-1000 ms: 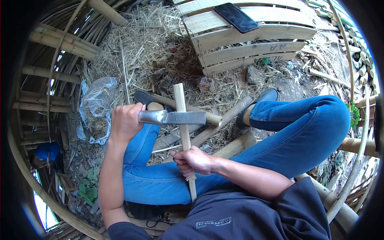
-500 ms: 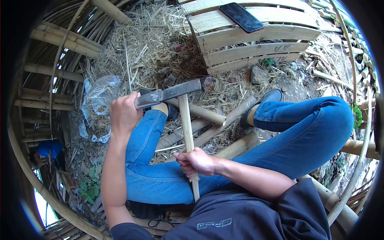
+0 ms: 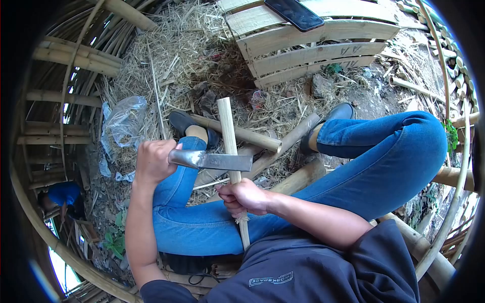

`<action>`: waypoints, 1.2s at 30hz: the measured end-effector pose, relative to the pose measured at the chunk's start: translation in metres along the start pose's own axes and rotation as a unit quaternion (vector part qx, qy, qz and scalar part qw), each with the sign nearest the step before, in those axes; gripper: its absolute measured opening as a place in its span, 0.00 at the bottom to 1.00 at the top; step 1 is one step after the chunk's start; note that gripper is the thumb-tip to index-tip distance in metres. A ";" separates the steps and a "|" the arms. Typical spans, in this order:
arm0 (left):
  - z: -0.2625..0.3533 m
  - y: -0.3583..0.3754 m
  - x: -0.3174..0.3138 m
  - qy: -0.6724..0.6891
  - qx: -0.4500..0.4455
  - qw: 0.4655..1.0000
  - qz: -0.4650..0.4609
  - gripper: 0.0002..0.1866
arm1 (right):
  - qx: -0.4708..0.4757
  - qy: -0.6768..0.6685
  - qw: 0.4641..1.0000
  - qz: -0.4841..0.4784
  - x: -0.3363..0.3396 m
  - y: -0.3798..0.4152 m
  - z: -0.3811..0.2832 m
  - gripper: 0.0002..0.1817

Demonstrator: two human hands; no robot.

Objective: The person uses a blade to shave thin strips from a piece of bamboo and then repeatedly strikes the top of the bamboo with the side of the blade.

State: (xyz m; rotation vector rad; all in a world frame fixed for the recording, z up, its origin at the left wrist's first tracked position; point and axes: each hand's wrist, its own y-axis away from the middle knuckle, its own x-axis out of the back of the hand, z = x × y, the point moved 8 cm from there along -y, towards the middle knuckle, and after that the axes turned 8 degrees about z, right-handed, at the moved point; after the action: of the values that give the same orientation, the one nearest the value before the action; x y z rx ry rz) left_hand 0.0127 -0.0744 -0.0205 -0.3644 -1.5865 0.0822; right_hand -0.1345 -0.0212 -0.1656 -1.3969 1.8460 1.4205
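Note:
My left hand is closed round the handle end of a metal blade tool, which reaches to the right. The flat blade crosses in front of a pale wooden stick, a little above my right hand. My right hand is wrapped round the lower part of this stick, which stands nearly upright in view. Its top end is bare and squarish. Frayed fibres show just below my right fist, and the bottom end rests against my dark shirt.
A slatted wooden crate with a phone on it stands ahead. Bamboo pieces lie between my feet on straw. A plastic bag is at the left. Farther left, a person in blue is partly visible.
The blade has moved down along the stick, from near its top end to just above my right hand. My right hand still grips the stick. The view has shifted slightly.

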 end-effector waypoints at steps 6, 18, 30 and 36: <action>0.009 0.005 -0.016 0.004 -0.012 1.000 -0.016 0.15 | 0.003 0.001 1.000 -0.020 0.000 -0.003 0.005 0.24; -0.026 -0.010 -0.009 -0.091 0.108 0.988 0.059 0.04 | -0.009 0.000 1.000 0.000 0.000 -0.004 0.011 0.23; -0.027 -0.007 0.018 -0.059 0.115 0.988 0.088 0.14 | -0.008 -0.018 0.999 0.029 0.004 -0.002 0.004 0.24; 0.010 -0.005 0.003 -0.005 0.020 0.999 0.042 0.21 | -0.012 -0.027 0.999 0.022 0.002 -0.003 0.006 0.24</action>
State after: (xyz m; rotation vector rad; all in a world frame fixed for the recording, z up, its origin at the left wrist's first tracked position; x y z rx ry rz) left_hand 0.0023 -0.0767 -0.0167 -0.3997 -1.5769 0.1798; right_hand -0.1341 -0.0167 -0.1712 -1.3240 1.8416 1.4930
